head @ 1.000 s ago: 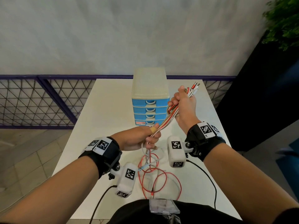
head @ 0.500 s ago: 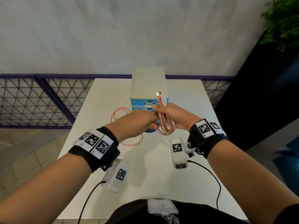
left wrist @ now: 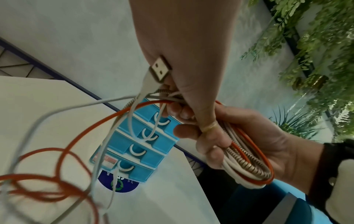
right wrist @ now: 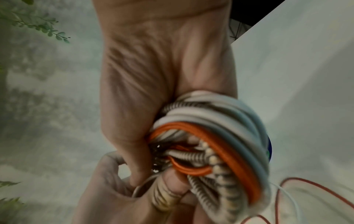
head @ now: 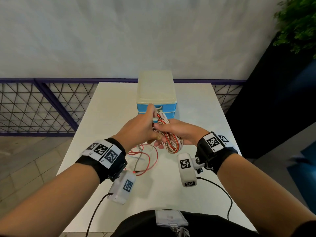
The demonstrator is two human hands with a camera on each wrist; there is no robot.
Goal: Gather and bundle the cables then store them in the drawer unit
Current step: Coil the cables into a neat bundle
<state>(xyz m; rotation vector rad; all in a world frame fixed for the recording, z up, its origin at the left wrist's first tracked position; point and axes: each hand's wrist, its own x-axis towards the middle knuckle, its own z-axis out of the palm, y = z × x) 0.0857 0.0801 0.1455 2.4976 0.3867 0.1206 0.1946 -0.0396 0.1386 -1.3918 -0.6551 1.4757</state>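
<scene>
Cable bundle (head: 172,140): red, white and springy cables are looped together; the loop is held in the air above the table, at 6 o'clock from the drawer unit.
Right hand (head: 177,132): the fingers are curled tight round the loop, so the loop sits in the palm and sticks out at the wrist end.
Left hand (head: 138,128): the fingers and thumb are closed on the top of the same cables, right against the right hand; a tan band is seen on one finger.
USB plug (left wrist: 160,71): a white plug is seen poking out by the left fingers.
Loose ends (head: 145,156): red and white cable tails hang down from the left hand and lie curled on the table, at 7 o'clock from the bundle.
Drawer unit (head: 156,93): blue drawers with a pale top are kept shut, at 12 o'clock on the table.
Table (head: 109,117): it is white and flat.
Room: a grey wall, a purple rail with wire mesh at 9 o'clock, and green plants at 2 o'clock are seen.
</scene>
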